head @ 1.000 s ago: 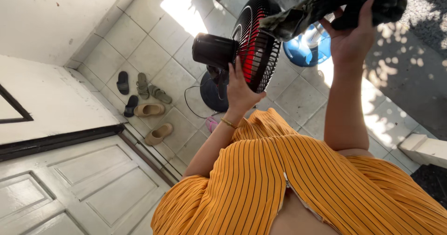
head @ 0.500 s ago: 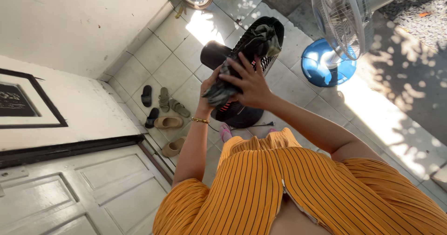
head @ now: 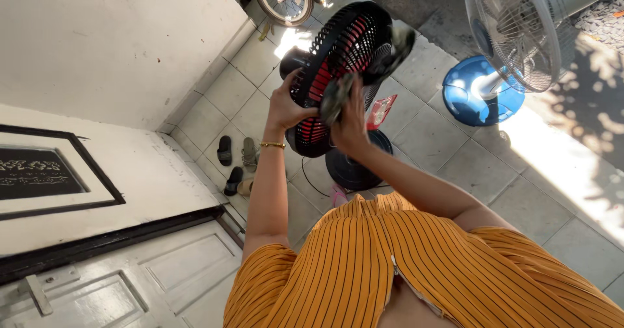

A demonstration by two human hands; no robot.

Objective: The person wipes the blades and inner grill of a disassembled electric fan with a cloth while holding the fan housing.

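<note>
black fan [head: 338,55], centre, on its round base: left hand [head: 286,107] grips the grille rim; right hand [head: 350,123] presses a dark cloth [head: 335,97] against the grille. best wiped along the ribs, head braced.

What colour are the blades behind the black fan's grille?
Red, showing through the black fan grille that the left hand steadies; the head view shows it.

Black fan [head: 338,49] — red blades; orange-striped dress [head: 390,269].

A white fan [head: 520,29] stands near slippers [head: 234,162].
</note>
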